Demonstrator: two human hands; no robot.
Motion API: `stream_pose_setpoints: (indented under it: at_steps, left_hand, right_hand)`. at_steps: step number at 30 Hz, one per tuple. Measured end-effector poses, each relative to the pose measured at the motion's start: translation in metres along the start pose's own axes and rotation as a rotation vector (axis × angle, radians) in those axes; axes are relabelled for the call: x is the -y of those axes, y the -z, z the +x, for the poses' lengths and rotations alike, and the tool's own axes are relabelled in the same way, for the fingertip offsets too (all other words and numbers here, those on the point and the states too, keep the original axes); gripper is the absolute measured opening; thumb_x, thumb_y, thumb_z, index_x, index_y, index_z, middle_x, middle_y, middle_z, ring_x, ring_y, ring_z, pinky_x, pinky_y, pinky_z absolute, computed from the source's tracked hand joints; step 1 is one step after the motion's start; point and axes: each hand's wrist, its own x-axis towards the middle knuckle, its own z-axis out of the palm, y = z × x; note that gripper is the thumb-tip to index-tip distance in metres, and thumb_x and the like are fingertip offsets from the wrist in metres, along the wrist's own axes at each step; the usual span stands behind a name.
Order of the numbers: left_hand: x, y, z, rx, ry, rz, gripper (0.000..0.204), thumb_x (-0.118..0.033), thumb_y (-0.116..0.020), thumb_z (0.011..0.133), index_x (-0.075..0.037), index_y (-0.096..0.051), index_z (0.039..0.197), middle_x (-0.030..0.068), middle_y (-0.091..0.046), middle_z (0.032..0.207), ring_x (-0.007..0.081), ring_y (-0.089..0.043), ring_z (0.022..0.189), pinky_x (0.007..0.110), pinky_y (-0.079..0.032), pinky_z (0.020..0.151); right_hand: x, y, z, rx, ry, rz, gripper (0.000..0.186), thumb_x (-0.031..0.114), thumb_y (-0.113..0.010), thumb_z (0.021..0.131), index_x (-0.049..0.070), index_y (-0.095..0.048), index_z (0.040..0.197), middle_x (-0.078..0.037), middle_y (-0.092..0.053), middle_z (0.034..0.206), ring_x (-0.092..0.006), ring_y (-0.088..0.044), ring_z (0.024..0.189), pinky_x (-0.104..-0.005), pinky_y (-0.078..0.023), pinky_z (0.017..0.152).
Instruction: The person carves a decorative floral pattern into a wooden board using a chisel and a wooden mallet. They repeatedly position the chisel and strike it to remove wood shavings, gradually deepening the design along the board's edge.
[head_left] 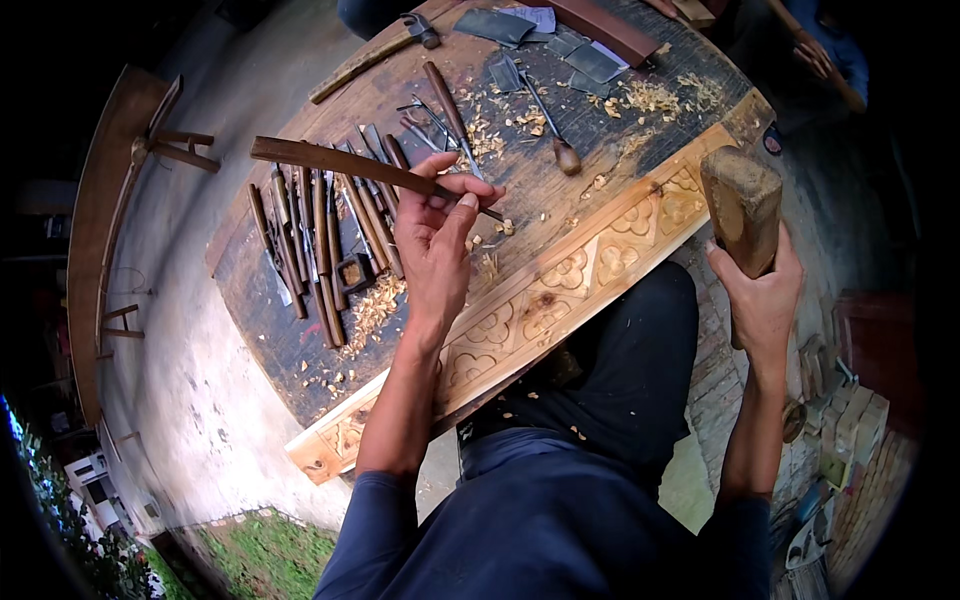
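A wood carving chisel (335,160) with a long brown handle is gripped between the thumb and fingers of my left hand (435,225). Its metal tip points right, above the tabletop and short of the carved board. My right hand (762,290) is closed around a worn wooden mallet (742,205), its block head up, beyond the board's right end. Between the hands, a pale wooden board (590,255) carved with a row of flower shapes lies slanted along the table's near edge, over my lap. My left forearm crosses the board's left part.
Several chisels (320,230) lie bunched on the worn table (330,375), left of my left hand. Wood shavings (375,312) are scattered about. A hammer (370,65), sandpaper sheets (495,27) and a round-handled tool (566,155) lie farther back. Another person's hand (812,52) shows at far right.
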Motion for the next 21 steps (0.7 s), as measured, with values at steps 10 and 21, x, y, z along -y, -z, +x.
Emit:
stream_pose_setpoints:
  at_steps: [10, 21]
  left_hand:
    - [0.008, -0.122, -0.051, 0.219, -0.461, 0.501, 0.037, -0.022, -0.078, 0.091, -0.013, -0.07, 0.126, 0.0067, -0.052, 0.077, 0.0279, -0.058, 0.062, 0.036, -0.046, 0.055]
    - [0.043, -0.122, -0.058, 0.165, -0.656, 0.613, 0.042, -0.023, -0.069, 0.088, -0.004, -0.066, 0.125, 0.007, -0.058, 0.091, 0.0224, -0.059, 0.072, 0.035, -0.047, 0.063]
  right_hand:
    - [-0.064, -0.003, -0.024, -0.056, -0.128, -0.002, 0.051, 0.001, -0.08, 0.083, -0.003, -0.061, 0.13, -0.008, -0.069, 0.111, -0.0161, -0.064, 0.098, -0.0307, -0.053, 0.089]
    - [-0.083, 0.013, -0.035, -0.097, -0.327, -0.232, 0.041, 0.011, -0.085, 0.084, -0.005, -0.067, 0.117, -0.01, -0.067, 0.11, -0.0173, -0.064, 0.097, -0.0324, -0.052, 0.088]
